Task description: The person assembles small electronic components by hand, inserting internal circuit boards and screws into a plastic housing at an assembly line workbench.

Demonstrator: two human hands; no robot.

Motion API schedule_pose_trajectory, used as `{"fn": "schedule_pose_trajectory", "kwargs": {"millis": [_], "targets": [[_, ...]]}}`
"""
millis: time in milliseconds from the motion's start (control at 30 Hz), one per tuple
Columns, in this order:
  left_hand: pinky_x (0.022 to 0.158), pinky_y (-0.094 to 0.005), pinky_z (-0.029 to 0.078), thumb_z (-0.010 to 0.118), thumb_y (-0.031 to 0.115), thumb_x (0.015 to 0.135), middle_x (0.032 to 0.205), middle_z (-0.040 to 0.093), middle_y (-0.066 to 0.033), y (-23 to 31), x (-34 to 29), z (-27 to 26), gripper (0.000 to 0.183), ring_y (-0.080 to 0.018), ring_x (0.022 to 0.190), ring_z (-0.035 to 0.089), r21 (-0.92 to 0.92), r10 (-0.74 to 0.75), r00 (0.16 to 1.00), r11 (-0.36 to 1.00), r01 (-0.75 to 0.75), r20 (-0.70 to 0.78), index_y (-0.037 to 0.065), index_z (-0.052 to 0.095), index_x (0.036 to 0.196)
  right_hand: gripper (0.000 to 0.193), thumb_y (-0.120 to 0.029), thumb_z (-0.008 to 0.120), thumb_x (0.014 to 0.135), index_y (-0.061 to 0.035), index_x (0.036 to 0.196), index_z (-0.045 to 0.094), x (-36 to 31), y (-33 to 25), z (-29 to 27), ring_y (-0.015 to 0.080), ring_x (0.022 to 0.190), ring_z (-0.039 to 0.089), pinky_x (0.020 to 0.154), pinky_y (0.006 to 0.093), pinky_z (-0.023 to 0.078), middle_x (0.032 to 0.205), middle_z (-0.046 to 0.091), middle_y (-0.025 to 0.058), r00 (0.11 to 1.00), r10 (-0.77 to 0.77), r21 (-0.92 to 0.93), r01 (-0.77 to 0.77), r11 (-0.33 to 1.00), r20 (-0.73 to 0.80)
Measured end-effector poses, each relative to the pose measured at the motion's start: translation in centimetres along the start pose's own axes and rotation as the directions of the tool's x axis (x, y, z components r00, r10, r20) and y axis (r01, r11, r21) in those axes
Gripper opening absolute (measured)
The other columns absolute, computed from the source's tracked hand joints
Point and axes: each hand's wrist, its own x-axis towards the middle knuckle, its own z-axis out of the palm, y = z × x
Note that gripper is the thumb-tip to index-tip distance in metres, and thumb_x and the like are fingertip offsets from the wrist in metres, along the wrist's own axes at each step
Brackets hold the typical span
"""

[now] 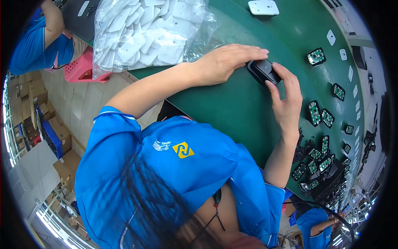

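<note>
A small black plastic case [266,71] with rounded corners is on the green table, between my two hands. My left hand [226,62] reaches over from the left, its fingers straight and pressed together along the far left edge of the case. That hand's thumb is mostly hidden. My right hand [287,89] grips the right side of the case, with the thumb at the near edge and the fingers curled at the far right corner. The underside of the case is out of sight.
A clear plastic bag [153,33] full of white plates lies at left. A white cover [263,7] sits at the far edge. Black housings with green circuit boards [316,57] spread along the right, near small black parts [304,147]. A pink stool [85,68] and co-workers flank the table.
</note>
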Motion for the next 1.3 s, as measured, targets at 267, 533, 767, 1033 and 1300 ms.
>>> {"fn": "schedule_pose_trajectory", "kwargs": {"millis": [267,533,767,1033,1300], "targets": [[0.105,-0.0409,0.039,0.053,-0.006,0.080,0.138,0.052,-0.0060,-0.8,-0.6,0.0,0.054,-0.0251,0.128,0.047,0.119,0.051,0.993,0.991,-0.063,0.102,0.010,0.052,0.132,0.033,-0.002,0.066,0.080,-0.0047,0.113,0.061,0.5,0.4,0.6,0.0293,0.105,0.059,0.089,0.0376,0.049,0.113,0.063,0.0108,0.997,-0.040,-0.072,0.045,0.996,0.063],[0.096,-0.0405,0.047,0.067,0.012,0.076,0.135,0.053,-0.0123,-0.2,0.2,0.0,0.055,-0.0291,0.117,0.056,0.409,0.169,0.977,0.888,-0.210,0.133,0.002,0.052,0.128,0.033,-0.003,0.066,0.077,-0.0051,0.110,0.063,0.8,1.4,0.7,0.0295,0.100,0.060,0.085,0.0373,0.050,0.109,0.064,0.0111,0.999,-0.014,-0.011,0.014,1.000,0.039],[0.085,-0.0404,0.050,0.069,0.013,0.076,0.110,0.060,-0.0164,0.0,3.0,1.3,0.046,-0.0332,0.098,0.060,0.452,0.173,0.977,0.867,-0.210,0.124,-0.002,0.054,0.117,0.035,-0.011,0.068,0.083,-0.0037,0.116,0.061,1.5,3.0,-0.6,0.0255,0.096,0.063,0.086,0.0347,0.049,0.106,0.065,0.0133,0.966,0.207,0.312,-0.246,0.918,0.152],[0.075,-0.0394,0.051,0.059,0.019,0.091,0.096,0.065,-0.0193,-1.9,15.3,0.1,0.028,-0.0346,0.084,0.064,0.325,0.084,0.995,0.944,-0.060,-0.059,-0.001,0.059,0.111,0.031,-0.013,0.066,0.088,-0.0014,0.117,0.060,-2.8,2.2,-4.0,0.0211,0.098,0.060,0.083,0.0315,0.049,0.112,0.060,0.0122,0.859,0.319,0.300,-0.206,0.931,-0.401],[0.063,-0.0407,0.057,0.055,0.025,0.093,0.083,0.070,-0.0137,-19.2,28.2,-2.1,0.027,-0.0288,0.064,0.067,-0.043,-0.665,0.713,0.724,0.688,0.220,0.005,0.066,0.107,0.029,0.002,0.060,0.082,-0.0047,0.110,0.062,-3.2,3.3,-7.8,0.0287,0.102,0.058,0.087,0.0368,0.047,0.109,0.062,0.0122,0.915,0.153,-0.089,-0.200,0.976,-0.374]]}}
